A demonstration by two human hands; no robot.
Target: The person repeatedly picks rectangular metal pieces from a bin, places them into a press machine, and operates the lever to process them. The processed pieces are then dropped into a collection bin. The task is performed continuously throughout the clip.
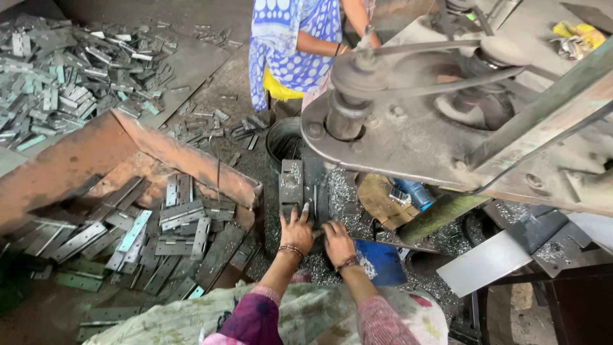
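Left hand [295,231] lies flat, fingers spread, on the grey metal block [292,186] below the press [408,121]. The block is dull, dark and dusted with swarf. Right hand [337,241], just beside it, has fingers curled; what they grip cannot be told. Hinges [182,217] fill the rusty tray [185,156] left of the block.

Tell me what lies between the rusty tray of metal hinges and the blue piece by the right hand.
In the head view, both hands: the left hand and right hand rest on the shaving-strewn press bed, between rusty tray and blue piece.
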